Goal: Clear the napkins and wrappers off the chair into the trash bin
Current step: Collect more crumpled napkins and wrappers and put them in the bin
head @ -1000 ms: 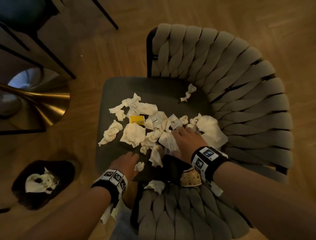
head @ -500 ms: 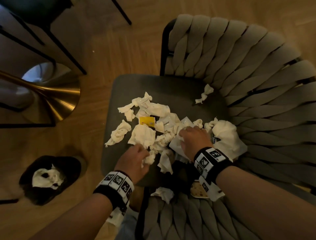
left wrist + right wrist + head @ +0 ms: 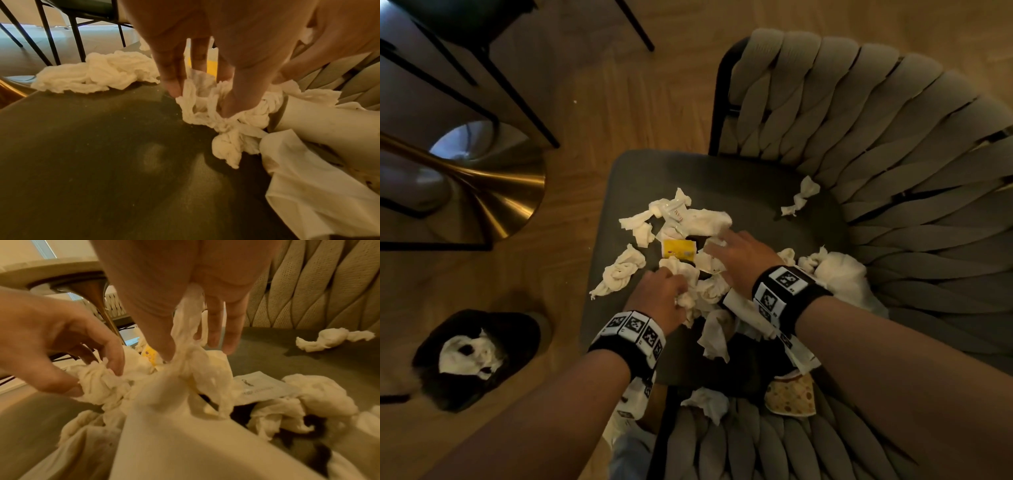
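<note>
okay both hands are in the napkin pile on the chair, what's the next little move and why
Probably close both hands and lift. The left hand already grips a crumpled napkin, and the right hand has a napkin strand between thumb and fingers. The trash bin sits on the floor to the left, so carrying both there clears the most at once.

White crumpled napkins lie heaped on the dark chair seat under both hands; a yellow wrapper just beyond the fingers, the bin on the floor left of them
</note>
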